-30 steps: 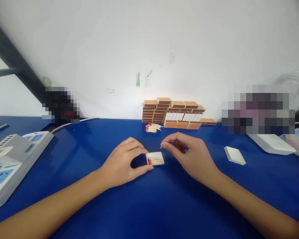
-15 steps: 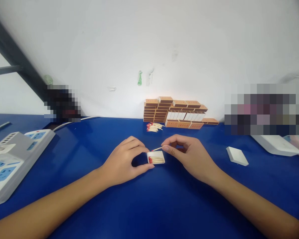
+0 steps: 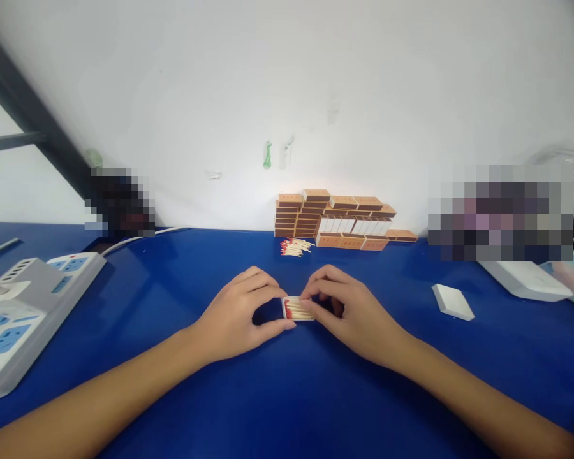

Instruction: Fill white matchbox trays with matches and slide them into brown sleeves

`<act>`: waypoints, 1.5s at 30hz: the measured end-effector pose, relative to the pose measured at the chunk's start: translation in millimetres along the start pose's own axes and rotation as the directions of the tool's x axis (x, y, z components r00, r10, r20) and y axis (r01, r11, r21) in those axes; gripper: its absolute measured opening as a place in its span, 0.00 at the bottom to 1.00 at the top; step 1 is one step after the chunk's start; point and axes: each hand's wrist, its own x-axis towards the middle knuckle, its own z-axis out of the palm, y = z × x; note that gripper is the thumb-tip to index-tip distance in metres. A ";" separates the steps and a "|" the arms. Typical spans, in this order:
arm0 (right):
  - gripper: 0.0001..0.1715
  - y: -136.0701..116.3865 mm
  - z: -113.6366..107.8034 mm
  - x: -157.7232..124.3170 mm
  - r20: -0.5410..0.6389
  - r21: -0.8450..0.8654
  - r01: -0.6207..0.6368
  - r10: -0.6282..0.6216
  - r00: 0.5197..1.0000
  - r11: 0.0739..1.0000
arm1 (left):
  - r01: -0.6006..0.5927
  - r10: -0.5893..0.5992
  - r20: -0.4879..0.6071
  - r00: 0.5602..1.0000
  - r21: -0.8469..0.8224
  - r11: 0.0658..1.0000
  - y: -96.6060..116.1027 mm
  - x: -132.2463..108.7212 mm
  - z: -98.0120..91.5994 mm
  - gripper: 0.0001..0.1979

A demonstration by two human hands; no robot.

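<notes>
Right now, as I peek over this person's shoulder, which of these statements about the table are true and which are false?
1. The left hand and the right hand both touch the small white tray. True.
2. The match heads in the tray are green. False: they are red, lined up at the tray's left end.
3. Loose matches lie on the blue table in front of the stacked matchboxes by the wall. True.
4. The power strip sits on the person's right. False: it is at the left edge, and a small white box lies on the right.
</notes>
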 end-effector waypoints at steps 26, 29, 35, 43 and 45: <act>0.05 0.8 7.9 -8.1 0.023 -0.085 0.260 -0.259 0.966 0.962 | -0.114 0.114 -0.004 0.994 -0.008 0.993 3.1 -1.4 0.5 0.13; 0.06 1.3 7.7 -8.0 0.029 -0.105 0.264 -0.263 0.964 0.959 | -0.099 0.099 0.004 0.995 -0.014 0.995 2.4 -1.9 0.9 0.14; 0.05 0.4 6.0 -5.9 0.014 -0.107 0.286 -0.286 0.958 0.952 | -0.076 0.076 0.012 0.997 -0.010 0.997 1.7 -1.2 0.9 0.14; 0.08 3.0 6.8 -6.8 0.050 -0.138 0.241 -0.237 0.970 0.961 | -0.054 0.055 0.032 0.998 -0.028 0.998 -0.8 -1.4 0.8 0.14; 0.09 3.7 6.3 -6.9 0.053 -0.144 0.232 -0.227 0.972 0.962 | -0.050 0.051 0.037 0.998 -0.030 0.998 -1.0 -1.5 1.3 0.14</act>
